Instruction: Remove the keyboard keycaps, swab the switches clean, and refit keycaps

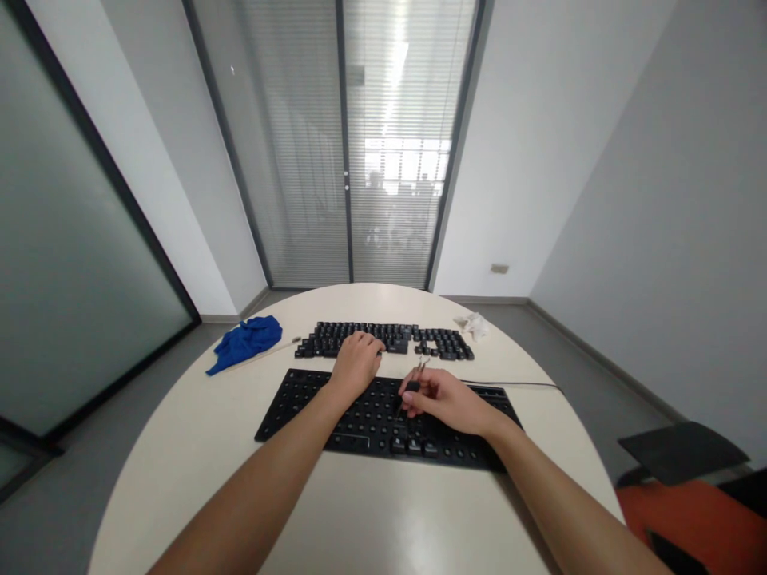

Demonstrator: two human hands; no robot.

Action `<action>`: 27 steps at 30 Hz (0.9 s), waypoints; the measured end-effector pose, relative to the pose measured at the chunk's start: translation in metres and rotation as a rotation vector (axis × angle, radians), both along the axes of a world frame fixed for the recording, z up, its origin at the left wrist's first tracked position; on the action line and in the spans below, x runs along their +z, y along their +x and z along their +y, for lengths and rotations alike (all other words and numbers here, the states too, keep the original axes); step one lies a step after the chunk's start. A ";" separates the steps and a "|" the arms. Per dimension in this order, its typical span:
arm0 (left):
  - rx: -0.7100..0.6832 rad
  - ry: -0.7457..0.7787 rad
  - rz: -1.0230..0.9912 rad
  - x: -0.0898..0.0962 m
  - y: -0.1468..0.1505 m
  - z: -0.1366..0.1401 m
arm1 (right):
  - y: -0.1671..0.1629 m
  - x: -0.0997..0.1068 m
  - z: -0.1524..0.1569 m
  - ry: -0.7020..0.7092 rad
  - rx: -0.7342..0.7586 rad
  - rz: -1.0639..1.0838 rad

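Note:
My left hand [358, 359] reaches over the rows of loose black keycaps [395, 346], its fingers bent together. The fingertips appear to pinch a keycap at the near edge of the rows; the thumb is mostly hidden. My right hand [443, 399] is closed round a small keycap puller [413, 386] with thin wire ends pointing up. It hovers just above the black keyboard [300, 397], which is stripped of most caps and shows its round switch posts. Several keycaps [413, 447] and the long space bar [351, 442] sit on its near rows.
A blue cloth [248, 339] lies at the left of the round white table [197, 463], beside a thin brush [269, 350]. Crumpled white tissue [473, 324] is at the far right. The keyboard's cable [521, 383] runs off the right edge. An orange chair [695, 519] stands close by.

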State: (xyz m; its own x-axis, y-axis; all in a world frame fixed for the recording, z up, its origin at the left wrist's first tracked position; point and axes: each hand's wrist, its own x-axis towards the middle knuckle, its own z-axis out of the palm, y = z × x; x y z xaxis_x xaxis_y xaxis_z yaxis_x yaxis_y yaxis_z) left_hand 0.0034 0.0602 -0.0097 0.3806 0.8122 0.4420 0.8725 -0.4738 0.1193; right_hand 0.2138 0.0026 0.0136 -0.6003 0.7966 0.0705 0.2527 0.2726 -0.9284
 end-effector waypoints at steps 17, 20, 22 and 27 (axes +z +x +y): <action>-0.448 -0.188 -0.041 0.006 0.007 -0.034 | -0.013 0.023 -0.025 0.314 0.144 -0.309; -0.439 -0.128 0.018 0.006 0.009 -0.035 | -0.012 0.023 -0.025 0.280 0.183 -0.286; -0.414 -0.117 0.054 0.006 0.011 -0.036 | -0.010 0.024 -0.024 0.236 0.209 -0.265; -0.413 -0.169 0.014 0.007 0.008 -0.044 | -0.005 0.023 -0.022 0.195 0.186 -0.283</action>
